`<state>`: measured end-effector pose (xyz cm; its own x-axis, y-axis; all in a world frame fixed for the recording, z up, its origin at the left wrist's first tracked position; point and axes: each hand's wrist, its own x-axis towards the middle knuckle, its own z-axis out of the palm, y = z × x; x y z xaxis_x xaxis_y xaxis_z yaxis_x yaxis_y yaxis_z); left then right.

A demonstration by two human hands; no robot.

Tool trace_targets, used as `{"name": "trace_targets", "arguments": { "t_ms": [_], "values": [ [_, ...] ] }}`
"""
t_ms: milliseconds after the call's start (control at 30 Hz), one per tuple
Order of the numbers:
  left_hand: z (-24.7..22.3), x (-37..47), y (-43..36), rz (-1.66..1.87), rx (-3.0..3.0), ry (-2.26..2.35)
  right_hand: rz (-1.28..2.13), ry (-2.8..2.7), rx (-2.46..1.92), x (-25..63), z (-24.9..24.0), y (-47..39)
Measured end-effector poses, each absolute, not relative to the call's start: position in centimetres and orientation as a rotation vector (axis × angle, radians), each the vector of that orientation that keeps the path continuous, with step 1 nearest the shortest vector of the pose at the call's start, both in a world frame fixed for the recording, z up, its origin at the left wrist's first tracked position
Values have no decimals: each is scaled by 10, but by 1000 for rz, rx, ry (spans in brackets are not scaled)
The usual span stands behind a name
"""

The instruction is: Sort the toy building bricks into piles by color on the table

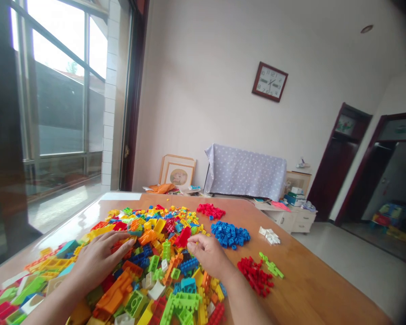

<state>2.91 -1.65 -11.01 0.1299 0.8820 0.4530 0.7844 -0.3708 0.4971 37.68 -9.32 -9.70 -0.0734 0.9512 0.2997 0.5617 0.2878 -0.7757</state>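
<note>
A big mixed pile of plastic building bricks (149,266) in many colours spreads over the table in front of me. My left hand (99,255) lies on the left part of the pile, its fingers stretched forward and apart over the bricks. At the pile's right side, my right hand (209,255) is closed, thumb and fingers pinched at a red brick (183,237). The far side of that brick rests over or just above other pieces; I cannot tell which. Close to my right hand lie a heap of blue bricks (230,234) and a heap of red bricks (255,275).
On the wooden table (307,289) there are also a far red heap (210,211), a few white bricks (269,235) and some light green bricks (272,265). A white sheet (121,196) lies at the far left edge. Beyond stands a cloth-covered object (246,171).
</note>
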Motion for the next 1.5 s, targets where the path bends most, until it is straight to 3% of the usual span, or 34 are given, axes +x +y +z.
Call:
{"name": "trace_targets", "arguments": {
  "t_ms": [367, 567, 867, 1000, 1267, 1500],
  "values": [
    [-87, 39, -45, 964, 2415, 1575, 1072, -1899, -1400, 422, -68, -116],
    [-73, 55, -71, 865, 2513, 1298, 1151, -2164, -1511, 418, -60, -128],
    [-71, 89, -107, 388, 2722, 1033, 701, -2455, -1668, 384, -57, -142],
    [-72, 97, -116, 367, 2751, 971, 551, -2404, -1732, 376, -68, -139],
    [-78, 101, -114, 374, 2800, 1066, 668, -2291, -1663, 373, -87, -126],
    [-80, 100, -103, 524, 2811, 1153, 575, -2252, -1644, 361, -99, -116]
  ]
}}
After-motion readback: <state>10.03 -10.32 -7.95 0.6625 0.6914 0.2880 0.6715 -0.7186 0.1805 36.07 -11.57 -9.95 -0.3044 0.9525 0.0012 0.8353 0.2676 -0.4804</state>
